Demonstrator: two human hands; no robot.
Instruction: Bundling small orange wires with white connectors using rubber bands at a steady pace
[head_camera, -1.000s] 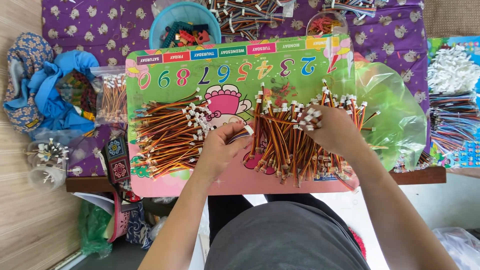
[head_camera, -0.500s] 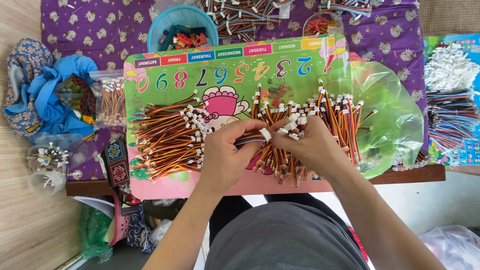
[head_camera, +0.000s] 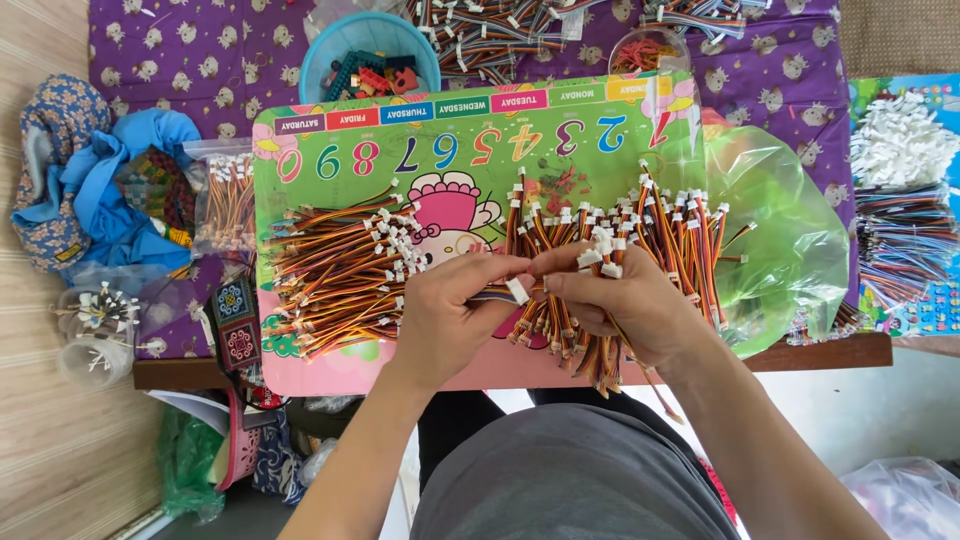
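Two hands meet at the centre of the frame. At centre left a sorted pile of wires lies on the colourful board. The left hand and the right hand both pinch one short wire with a white connector. Just right of it, a loose heap of wires lies by a green plastic bag.

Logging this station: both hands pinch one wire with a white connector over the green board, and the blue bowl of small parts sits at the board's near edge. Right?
Not quite. The head view shows the blue bowl at the green board's far edge. Both the left hand and right hand do pinch the wire's white connector.
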